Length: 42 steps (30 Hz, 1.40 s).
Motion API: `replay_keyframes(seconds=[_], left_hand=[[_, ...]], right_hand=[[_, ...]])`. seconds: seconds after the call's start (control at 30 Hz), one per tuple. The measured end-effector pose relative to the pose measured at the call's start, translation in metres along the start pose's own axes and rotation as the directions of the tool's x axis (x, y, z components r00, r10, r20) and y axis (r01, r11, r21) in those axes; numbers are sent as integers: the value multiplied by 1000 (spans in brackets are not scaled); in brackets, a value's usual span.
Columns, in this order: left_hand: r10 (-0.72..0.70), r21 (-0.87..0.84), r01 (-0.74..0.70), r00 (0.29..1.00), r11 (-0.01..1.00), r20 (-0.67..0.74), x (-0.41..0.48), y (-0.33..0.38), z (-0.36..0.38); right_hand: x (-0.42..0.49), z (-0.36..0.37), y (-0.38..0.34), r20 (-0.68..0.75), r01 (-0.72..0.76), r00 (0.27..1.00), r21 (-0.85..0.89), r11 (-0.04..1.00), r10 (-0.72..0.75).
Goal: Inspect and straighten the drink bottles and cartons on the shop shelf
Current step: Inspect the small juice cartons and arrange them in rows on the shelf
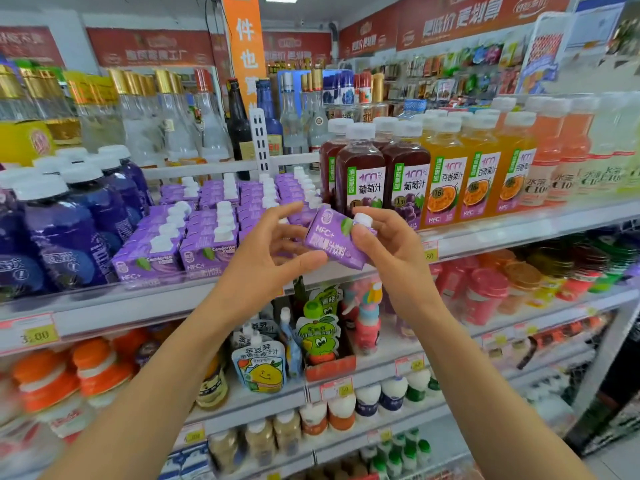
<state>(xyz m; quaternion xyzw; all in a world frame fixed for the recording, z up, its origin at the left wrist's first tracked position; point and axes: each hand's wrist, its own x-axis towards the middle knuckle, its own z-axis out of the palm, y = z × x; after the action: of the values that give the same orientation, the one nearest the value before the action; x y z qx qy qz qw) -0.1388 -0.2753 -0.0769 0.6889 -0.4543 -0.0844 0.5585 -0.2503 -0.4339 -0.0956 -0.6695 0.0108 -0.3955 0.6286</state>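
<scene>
Crowded with drinks, the shop shelf [145, 303] fills the view; a purple carton [332, 242] is held in front of it at centre, tilted, white cap toward 2 o'clock. The left grip [277, 244] pinches its lower end, and the right grip [391, 247] curls round the cap end. Inspection seems under way; next it likely needs standing upright, label forward, among the stacked cartons [207, 233] at 9 o'clock.

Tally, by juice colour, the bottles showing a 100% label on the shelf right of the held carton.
Dark purple juice bottles: 2
Orange-yellow juice bottles: 3
Total: 5
Rear bottles hide their labels.
The purple carton held by the left hand and right hand is left out.
</scene>
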Motion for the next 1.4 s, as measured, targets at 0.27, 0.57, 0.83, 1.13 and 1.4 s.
replay_keyframes(seconds=[0.27, 0.57, 0.83, 1.13, 1.4], left_hand=[[23, -63, -30, 994, 998, -111, -22, 8, 3], [73, 142, -60, 993, 988, -90, -49, 5, 5], [182, 367, -158, 983, 917, -31, -56, 6, 0], [-356, -204, 345, 934, 916, -21, -62, 23, 9], [-294, -183, 282, 955, 942, -43, -63, 26, 9]], right_hand=[[-23, -11, 5, 365, -161, 911, -116, 980, 193], [-40, -10, 7, 369, -174, 915, -5, 985, 163], [-46, -5, 6, 296, -18, 955, 83, 996, -7], [-55, -5, 11, 327, 148, 933, 34, 988, -151], [-44, -17, 5, 325, -25, 945, -55, 998, 42]])
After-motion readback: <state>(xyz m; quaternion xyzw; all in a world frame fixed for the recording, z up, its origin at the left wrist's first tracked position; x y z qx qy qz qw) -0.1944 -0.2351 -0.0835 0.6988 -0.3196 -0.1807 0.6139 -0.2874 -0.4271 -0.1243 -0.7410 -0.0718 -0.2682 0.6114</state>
